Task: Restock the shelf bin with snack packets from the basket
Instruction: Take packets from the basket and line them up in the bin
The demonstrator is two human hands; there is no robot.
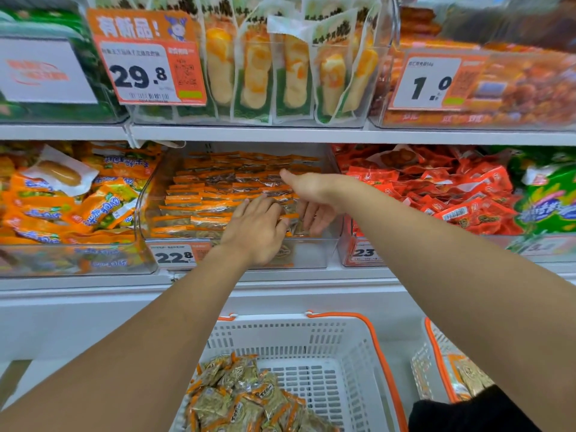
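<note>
Both hands reach into the clear shelf bin (311,251), which is full of orange-edged snack packets (199,210). The left hand (255,232) lies flat on the front packets, fingers relaxed. The right hand (311,198), just beside it, curls its fingers around some packets. Below the bin, the white basket (367,353) contains more packets (246,397).

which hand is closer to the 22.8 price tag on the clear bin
Left. The left hand sits just above and right of the orange-and-white 22.8 price tag at the clear plastic bin's front. The right hand reaches farther right and deeper over the packets.
</note>
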